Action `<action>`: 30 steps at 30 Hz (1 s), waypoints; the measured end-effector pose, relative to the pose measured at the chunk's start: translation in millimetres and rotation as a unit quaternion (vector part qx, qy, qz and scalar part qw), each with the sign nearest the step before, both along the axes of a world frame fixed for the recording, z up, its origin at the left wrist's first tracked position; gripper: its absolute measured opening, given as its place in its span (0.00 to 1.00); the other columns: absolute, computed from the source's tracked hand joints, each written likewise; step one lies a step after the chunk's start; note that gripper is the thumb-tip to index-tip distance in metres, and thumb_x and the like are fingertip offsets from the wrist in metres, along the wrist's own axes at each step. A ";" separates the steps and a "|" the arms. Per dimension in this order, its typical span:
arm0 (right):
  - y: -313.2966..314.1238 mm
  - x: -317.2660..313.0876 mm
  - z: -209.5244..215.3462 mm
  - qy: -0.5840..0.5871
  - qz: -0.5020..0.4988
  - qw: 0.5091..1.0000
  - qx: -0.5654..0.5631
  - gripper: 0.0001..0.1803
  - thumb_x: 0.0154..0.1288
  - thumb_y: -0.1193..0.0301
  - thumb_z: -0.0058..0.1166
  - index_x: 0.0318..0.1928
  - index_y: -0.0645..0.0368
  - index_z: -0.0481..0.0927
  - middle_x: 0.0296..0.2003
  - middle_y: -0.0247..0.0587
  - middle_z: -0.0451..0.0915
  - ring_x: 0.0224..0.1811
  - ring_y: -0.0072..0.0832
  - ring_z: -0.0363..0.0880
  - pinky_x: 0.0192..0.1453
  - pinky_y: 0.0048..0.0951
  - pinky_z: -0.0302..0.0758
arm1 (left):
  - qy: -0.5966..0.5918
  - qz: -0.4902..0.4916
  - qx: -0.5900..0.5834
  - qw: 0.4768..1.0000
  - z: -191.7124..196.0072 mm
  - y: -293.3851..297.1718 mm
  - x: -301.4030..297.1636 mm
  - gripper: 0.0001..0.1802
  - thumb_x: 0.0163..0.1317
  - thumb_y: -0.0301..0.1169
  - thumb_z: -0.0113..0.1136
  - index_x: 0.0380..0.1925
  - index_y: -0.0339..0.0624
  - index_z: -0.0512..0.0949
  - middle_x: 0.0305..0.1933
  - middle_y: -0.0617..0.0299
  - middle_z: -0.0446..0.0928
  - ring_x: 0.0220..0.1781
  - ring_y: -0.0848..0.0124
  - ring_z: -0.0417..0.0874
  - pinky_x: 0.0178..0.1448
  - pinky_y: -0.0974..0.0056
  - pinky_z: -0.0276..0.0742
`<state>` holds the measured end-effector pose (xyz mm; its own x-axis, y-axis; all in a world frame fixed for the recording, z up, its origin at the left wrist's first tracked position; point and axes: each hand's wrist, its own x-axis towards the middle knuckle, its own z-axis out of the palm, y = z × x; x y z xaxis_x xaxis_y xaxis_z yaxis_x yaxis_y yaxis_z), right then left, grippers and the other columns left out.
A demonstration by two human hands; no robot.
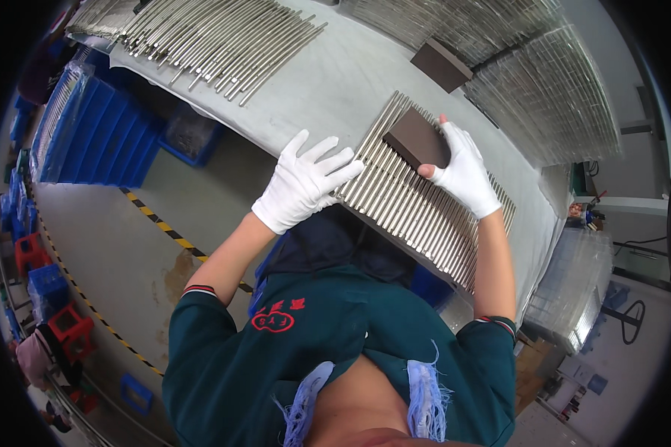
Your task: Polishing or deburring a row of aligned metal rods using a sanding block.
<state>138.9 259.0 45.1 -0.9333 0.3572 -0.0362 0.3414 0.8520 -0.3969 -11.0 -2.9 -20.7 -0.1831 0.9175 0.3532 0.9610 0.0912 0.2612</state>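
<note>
A row of slim shiny metal rods [414, 208] lies side by side along the table's near edge. On top of them rests a dark brown rectangular block [417, 140]. My right hand [464, 170], in a white glove with bare thumb and fingertip, grips the block's right end. My left hand [304, 182], also gloved in white, is open with fingers spread. Its fingertips reach the left end of the row; whether they touch the rods I cannot tell.
More rods [216, 48] lie in a wide layer at the far left of the pale-covered table [291, 97]. A second brown block [441, 65] sits by plastic-wrapped stacks of rods [548, 93]. Blue bins [101, 127] stand left, above a floor with yellow-black tape [164, 227].
</note>
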 end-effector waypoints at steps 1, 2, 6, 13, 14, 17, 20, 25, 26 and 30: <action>8.4 10.0 -10.3 0.000 -0.002 1.000 0.002 0.52 0.54 0.39 0.62 0.68 0.66 0.65 0.66 0.56 0.69 0.70 0.48 0.63 0.75 0.40 0.58 | 0.000 -0.002 0.002 1.000 0.3 0.8 -0.1 0.44 0.39 0.39 0.74 0.63 0.61 0.72 0.61 0.65 0.76 0.67 0.57 0.72 0.70 0.40 0.61; 16.3 19.2 -19.8 0.044 -0.054 0.998 0.009 0.51 0.55 0.39 0.62 0.67 0.67 0.66 0.66 0.56 0.67 0.71 0.48 0.62 0.75 0.40 0.58 | 0.010 -0.001 0.004 1.000 0.2 1.5 0.0 0.44 0.39 0.40 0.74 0.63 0.61 0.72 0.61 0.65 0.76 0.66 0.57 0.73 0.70 0.40 0.62; 8.7 23.1 -22.3 0.047 -0.098 0.990 0.088 0.38 0.59 0.48 0.63 0.60 0.66 0.73 0.62 0.54 0.72 0.66 0.45 0.70 0.75 0.42 0.58 | 0.023 -0.007 0.024 0.999 -4.0 1.1 -0.2 0.42 0.39 0.40 0.74 0.61 0.62 0.73 0.61 0.66 0.75 0.65 0.58 0.74 0.69 0.41 0.63; -25.2 22.6 -11.1 0.204 -0.124 0.970 -0.056 0.33 0.57 0.59 0.69 0.59 0.64 0.75 0.54 0.53 0.77 0.61 0.42 0.76 0.64 0.40 0.72 | 0.019 -0.031 0.033 0.999 -2.4 -4.4 1.9 0.37 0.41 0.43 0.73 0.57 0.62 0.76 0.60 0.66 0.76 0.63 0.61 0.75 0.67 0.41 0.65; -26.0 25.0 -13.7 0.131 -0.103 0.984 0.068 0.36 0.57 0.51 0.66 0.58 0.64 0.76 0.57 0.56 0.74 0.62 0.47 0.73 0.68 0.44 0.67 | 0.027 -0.030 0.041 0.998 -2.7 -4.2 2.3 0.36 0.41 0.44 0.72 0.56 0.62 0.76 0.60 0.66 0.76 0.63 0.62 0.76 0.67 0.41 0.66; -39.2 26.1 -14.8 0.038 -0.072 0.981 0.175 0.45 0.55 0.34 0.55 0.56 0.64 0.78 0.65 0.62 0.67 0.68 0.58 0.63 0.75 0.52 0.53 | 0.036 -0.031 0.055 0.997 -3.5 -2.2 3.0 0.34 0.43 0.47 0.71 0.55 0.62 0.77 0.59 0.67 0.76 0.62 0.62 0.76 0.66 0.41 0.67; -57.1 17.2 -12.1 0.052 -0.012 0.977 0.207 0.43 0.56 0.40 0.60 0.58 0.64 0.77 0.62 0.60 0.71 0.66 0.57 0.66 0.75 0.49 0.55 | 0.036 -0.034 0.064 0.997 -4.4 -0.7 3.1 0.33 0.44 0.49 0.70 0.55 0.62 0.77 0.59 0.69 0.77 0.61 0.63 0.77 0.66 0.42 0.67; -65.0 7.3 4.3 0.055 -0.080 0.993 -0.070 0.34 0.57 0.56 0.67 0.62 0.56 0.75 0.46 0.46 0.82 0.53 0.43 0.80 0.60 0.35 0.74 | 0.032 -0.044 0.060 0.997 -4.3 -0.4 -0.7 0.33 0.45 0.51 0.70 0.55 0.63 0.77 0.58 0.70 0.77 0.60 0.63 0.78 0.66 0.43 0.68; -62.4 8.2 6.8 0.141 -0.080 0.984 -0.072 0.33 0.56 0.60 0.68 0.61 0.55 0.75 0.44 0.45 0.82 0.50 0.40 0.81 0.56 0.35 0.76 | 0.024 -0.047 0.070 0.996 -4.5 -0.4 -0.1 0.33 0.44 0.51 0.70 0.55 0.63 0.78 0.58 0.70 0.78 0.60 0.63 0.78 0.66 0.44 0.68; -45.7 13.1 15.7 0.187 -0.106 0.975 0.056 0.33 0.51 0.70 0.71 0.59 0.52 0.75 0.43 0.44 0.82 0.43 0.39 0.83 0.50 0.36 0.79 | 0.020 -0.052 0.081 0.995 -3.6 -0.1 -0.4 0.34 0.43 0.51 0.70 0.55 0.63 0.78 0.57 0.69 0.78 0.58 0.63 0.78 0.65 0.44 0.69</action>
<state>152.0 213.3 60.9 -0.7788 0.5257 0.3421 0.3642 0.8231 -0.4357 -11.4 -3.0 -24.3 -0.0719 0.8615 0.5026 0.9730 -0.0502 0.2253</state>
